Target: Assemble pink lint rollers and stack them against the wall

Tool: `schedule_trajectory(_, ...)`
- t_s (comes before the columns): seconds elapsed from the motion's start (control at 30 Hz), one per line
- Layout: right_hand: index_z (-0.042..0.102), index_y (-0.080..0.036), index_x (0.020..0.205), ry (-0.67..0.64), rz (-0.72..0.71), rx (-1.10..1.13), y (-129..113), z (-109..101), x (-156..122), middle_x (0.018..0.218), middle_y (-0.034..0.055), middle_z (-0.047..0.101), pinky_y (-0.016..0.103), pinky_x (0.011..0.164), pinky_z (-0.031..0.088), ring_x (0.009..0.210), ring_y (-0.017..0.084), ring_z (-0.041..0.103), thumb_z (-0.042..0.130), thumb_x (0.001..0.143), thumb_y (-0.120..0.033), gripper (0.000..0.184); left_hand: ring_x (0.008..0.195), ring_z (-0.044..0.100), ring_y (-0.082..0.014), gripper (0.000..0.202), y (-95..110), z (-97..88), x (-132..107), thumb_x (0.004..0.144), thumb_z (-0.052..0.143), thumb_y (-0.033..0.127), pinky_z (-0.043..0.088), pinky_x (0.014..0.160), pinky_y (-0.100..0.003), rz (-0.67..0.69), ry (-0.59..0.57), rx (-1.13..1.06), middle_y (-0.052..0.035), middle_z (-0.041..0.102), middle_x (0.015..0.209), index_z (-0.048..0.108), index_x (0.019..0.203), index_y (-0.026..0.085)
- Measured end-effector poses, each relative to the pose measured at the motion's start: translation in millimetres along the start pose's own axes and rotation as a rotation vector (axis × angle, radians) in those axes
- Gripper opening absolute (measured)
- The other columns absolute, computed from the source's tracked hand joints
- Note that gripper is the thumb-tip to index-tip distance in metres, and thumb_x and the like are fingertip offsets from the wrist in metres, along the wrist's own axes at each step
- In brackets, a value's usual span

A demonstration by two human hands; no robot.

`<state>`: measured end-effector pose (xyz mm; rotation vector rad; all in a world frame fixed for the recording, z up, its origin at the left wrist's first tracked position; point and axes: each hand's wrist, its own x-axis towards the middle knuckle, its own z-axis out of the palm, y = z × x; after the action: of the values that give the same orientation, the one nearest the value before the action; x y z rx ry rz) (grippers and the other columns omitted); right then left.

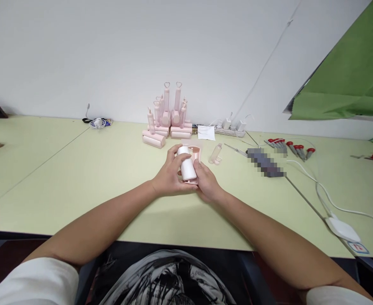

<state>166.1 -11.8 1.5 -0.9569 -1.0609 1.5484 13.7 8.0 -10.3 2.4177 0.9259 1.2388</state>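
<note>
Plainly, from near to far:

Left hand: my left hand (169, 176) is wrapped around the white roller (187, 167), fingers curled over its top and thumb along its near side; a closed, holding grip.

Right hand: my right hand (207, 182) cups the pink holder (195, 157) from below and from the right, fingers closed on it and touching the roller's lower end.

Where it is: roller and holder are together, lifted just above the desk (78, 178), near its middle and well in from the near edge.

How it will handle: I judge both parts light, hollow, stiff plastic. The roller's smooth round wall looks slippery, so a wrap round its middle suits it better than a pinch at the ends. The holder's thin rim looks as if it could flex or crack under a hard squeeze; its flat sides seem the safer hold.

Just beyond: a clear pink handle piece (216, 153) lies alone on the desk, near the holder on the right.

Right edge: a white adapter (343, 228) with its cable lies close to the near right corner.

Far right: red-handled tools (293, 146) lie in a row.

Far edge: a stack of pink rollers (169, 123) with heart-topped handles stands against the wall, a power strip (232, 129) beside it.
</note>
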Motion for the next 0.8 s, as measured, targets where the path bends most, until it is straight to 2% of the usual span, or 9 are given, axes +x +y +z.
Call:
schedule_trajectory(0.23,0.058,-0.019,0.106,0.041,-0.003,-0.025,-1.4,1.2,-1.8,0.085,0.0081,0.071,0.031,0.060,0.056,0.077,0.023,0.070,0.053,0.083,-0.072,0.057,0.143,0.021,-0.0414,0.093,-2.4,-0.3,1.6,0.053,0.086,0.059,0.036,0.108,-0.061,-0.010,0.023,-0.005,-0.0196,0.022,0.143,0.037,0.124,0.024)
schedule_trajectory(0.47,0.059,-0.019,0.106,0.079,0.041,-0.018,-0.8,-0.5,-0.4,0.080,0.0072,0.070,0.028,0.050,0.051,0.065,0.021,0.067,0.047,0.088,-0.070,0.055,0.140,0.027,-0.0330,0.088,-7.7,1.1,1.9,0.054,0.086,0.058,0.042,0.107,-0.049,0.003,0.042,-0.209,-0.0177,0.024,0.140,0.036,0.118,0.024)
schedule_trajectory(0.6,0.058,-0.019,0.106,0.103,0.081,-0.037,-3.3,-0.2,-1.0,0.076,0.0064,0.068,0.027,0.044,0.047,0.057,0.019,0.064,0.044,0.088,-0.071,0.056,0.140,0.027,-0.0329,0.093,-9.1,0.3,2.3,0.052,0.084,0.064,0.044,0.106,-0.049,-0.033,0.022,-0.247,-0.0166,0.027,0.138,0.038,0.123,0.025)
schedule_trajectory(0.7,0.058,-0.019,0.104,0.107,0.095,-0.051,-4.9,-0.7,-0.9,0.074,0.0056,0.066,0.027,0.046,0.048,0.062,0.020,0.065,0.043,0.088,-0.072,0.057,0.141,0.026,-0.0351,0.097,-9.6,-1.4,2.2,0.052,0.083,0.067,0.040,0.110,-0.053,-0.039,-0.002,-0.223,-0.0146,0.026,0.139,0.044,0.131,0.026)
schedule_trajectory(0.8,0.058,-0.020,0.106,0.100,0.104,-0.043,-4.6,-2.3,0.0,0.074,0.0051,0.066,0.028,0.047,0.048,0.064,0.021,0.066,0.045,0.087,-0.072,0.056,0.139,0.029,-0.0363,0.086,-8.2,-4.1,1.7,0.055,0.081,0.068,0.032,0.116,-0.055,-0.047,-0.044,-0.175,-0.0132,0.027,0.138,0.058,0.126,0.026)
